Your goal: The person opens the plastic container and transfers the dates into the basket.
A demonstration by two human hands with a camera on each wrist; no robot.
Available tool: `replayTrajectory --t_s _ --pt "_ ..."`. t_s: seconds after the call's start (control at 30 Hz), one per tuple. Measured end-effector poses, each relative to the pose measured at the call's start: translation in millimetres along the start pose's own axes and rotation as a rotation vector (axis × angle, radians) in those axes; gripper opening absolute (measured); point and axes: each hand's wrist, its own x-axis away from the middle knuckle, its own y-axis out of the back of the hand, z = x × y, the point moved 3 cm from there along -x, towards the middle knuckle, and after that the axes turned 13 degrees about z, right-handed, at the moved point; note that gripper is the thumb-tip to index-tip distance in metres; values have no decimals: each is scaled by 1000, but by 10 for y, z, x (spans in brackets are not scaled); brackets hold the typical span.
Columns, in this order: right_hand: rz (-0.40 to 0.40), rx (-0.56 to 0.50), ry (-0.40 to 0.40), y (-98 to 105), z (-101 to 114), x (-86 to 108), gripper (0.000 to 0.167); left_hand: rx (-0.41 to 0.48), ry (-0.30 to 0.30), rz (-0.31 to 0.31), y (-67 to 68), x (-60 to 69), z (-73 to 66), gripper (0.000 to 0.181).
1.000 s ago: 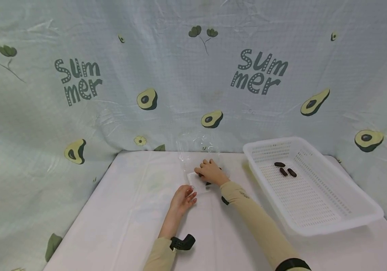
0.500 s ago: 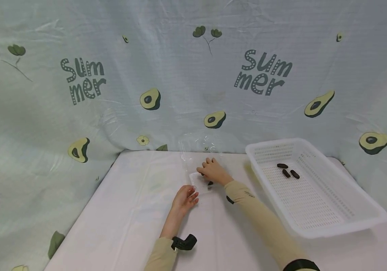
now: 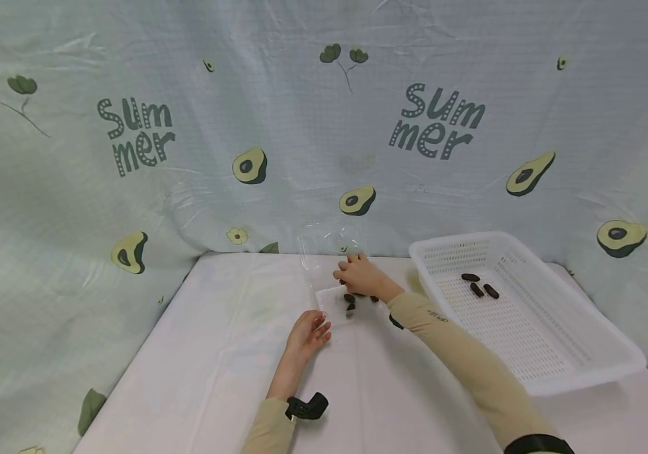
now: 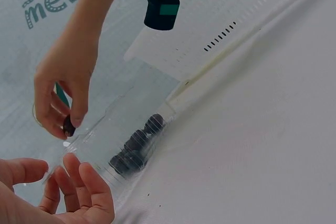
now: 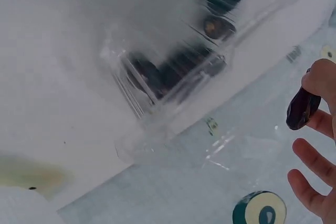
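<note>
A clear plastic clamshell box (image 3: 328,305) lies on the table with its lid (image 3: 317,243) raised at the back. Several dark brown dates (image 4: 136,141) lie in its base. My left hand (image 3: 305,334) is at the near left corner, where thumb and forefinger pinch the box's thin edge in the left wrist view. Above the box, my right hand (image 3: 365,279) holds one date (image 5: 303,109) between thumb and forefinger, while its other fingers are spread apart in the right wrist view.
At the right stands a white perforated plastic basket (image 3: 562,378) with 3 dates (image 3: 476,290) near its far left part. A white cloth covers the table (image 3: 244,353). Behind it hangs a pale sheet (image 3: 301,126) printed with avocados.
My right hand has lifted a little and shifted right from low in the box, and more dates in the base now show. The left hand stays at the corner.
</note>
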Motion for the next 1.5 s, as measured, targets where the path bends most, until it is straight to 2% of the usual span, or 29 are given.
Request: replayTrajectory --t_s 0.1,0.27,0.43,0.7,0.87,1.1,1.23,1.27,1.3,1.33,1.4,1.5 --pt "-16 30 22 120 -22 43 4 6 2 -3 2 0 -1 4" --pt "-58 0 50 265 -59 127 5 18 -5 -3 5 0 -1 4" --pt "-126 18 55 399 -99 269 6 17 -7 5 8 -2 3 4" --pt "-295 58 77 646 -235 643 15 29 -10 17 1 -6 5 3" --pt "-343 81 58 742 -345 927 22 22 -14 19 4 -5 0 3" --pt "-368 107 35 670 -505 1283 31 9 -27 25 -2 31 -3 3" --pt "-374 94 27 562 -624 1466 32 -3 -50 11 64 -73 63 7" --pt "-375 86 26 533 -657 1510 30 -5 -56 11 91 -112 88 8" --pt "-376 78 27 503 -691 1555 26 11 -75 53 150 -186 133 9" --pt "-381 71 26 474 -725 1598 19 15 -83 65 183 -224 160 10" --pt "-407 54 24 424 -793 1681 5 23 -93 84 216 -255 186 12" --pt "-443 43 2 359 -899 1796 33 1 -81 63 173 -194 146 8"
